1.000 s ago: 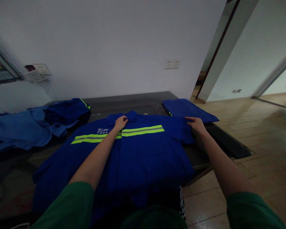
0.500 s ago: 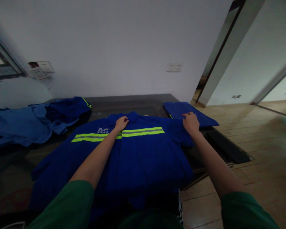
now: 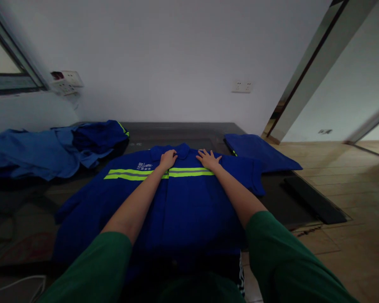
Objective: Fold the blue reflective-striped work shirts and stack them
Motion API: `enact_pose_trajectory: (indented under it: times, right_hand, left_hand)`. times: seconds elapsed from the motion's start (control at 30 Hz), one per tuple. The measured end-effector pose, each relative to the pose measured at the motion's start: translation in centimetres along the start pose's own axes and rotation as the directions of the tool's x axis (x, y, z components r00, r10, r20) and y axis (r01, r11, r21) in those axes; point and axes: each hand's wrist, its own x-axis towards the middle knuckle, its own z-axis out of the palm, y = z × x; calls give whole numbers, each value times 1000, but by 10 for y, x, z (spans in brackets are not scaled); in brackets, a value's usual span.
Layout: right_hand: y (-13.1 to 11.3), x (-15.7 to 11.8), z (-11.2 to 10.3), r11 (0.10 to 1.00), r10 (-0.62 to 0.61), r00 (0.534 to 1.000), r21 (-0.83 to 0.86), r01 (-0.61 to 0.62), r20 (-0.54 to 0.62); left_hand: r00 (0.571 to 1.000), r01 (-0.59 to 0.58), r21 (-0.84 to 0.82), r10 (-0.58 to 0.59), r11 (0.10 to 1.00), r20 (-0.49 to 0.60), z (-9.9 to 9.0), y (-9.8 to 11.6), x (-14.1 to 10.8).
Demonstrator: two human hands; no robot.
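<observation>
A dark blue work shirt [image 3: 189, 202] lies face up and spread out before me. It has a yellow-green reflective stripe across the chest and a white logo on one side. At the base of the collar, my left hand [image 3: 168, 159] is closed with its fingers pinched on the cloth. My right hand [image 3: 208, 160] lies flat with fingers spread on the upper chest, just above the stripe. The sleeve on the right stretches out sideways past my right hand. The shirt's lower hem is lost in shadow near my body.
Crumpled blue clothes [image 3: 50, 149] lie on the left of the dark table [image 3: 183, 128]. A folded blue garment [image 3: 262, 151] rests at its right end, near a black flat object [image 3: 314, 200]. Behind stands a white wall with a socket [image 3: 241, 86]; tiled floor is at right.
My right hand has left the sleeve end, moved left and flattened onto the chest. My left hand stays by the collar. The view has shifted slightly.
</observation>
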Motion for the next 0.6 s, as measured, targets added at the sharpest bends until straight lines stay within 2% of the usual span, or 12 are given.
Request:
enact_pose_trajectory:
  times: [0.1,0.17,0.27,0.37,0.47,0.6]
  right_hand:
    - [14,6,-2,999,51,999,3,-51,-10]
    - [15,7,-4,997,80,996,5,-80,-38]
    - [1,5,-7,996,88,983,-3,-90,-161]
    - [-28,0,-10,999,-41,952,-16,37,-303]
    - [-67,-10,-13,974,-218,922,-5,228,-321]
    - [-122,-20,-11,911,-394,890,28,411,-230]
  left_hand:
    - [1000,-7,-32,6,999,-29,-1,1,-4]
    - [998,-14,-46,12,999,-60,-1,5,-7]
    - [982,-64,-125,40,990,-182,-9,11,-5]
    - [947,-114,-196,47,974,-319,-37,-1,-1]
    - [961,-37,-79,14,996,-277,-90,-46,-10]
    - [979,168,205,-138,964,-151,-166,-137,-56]
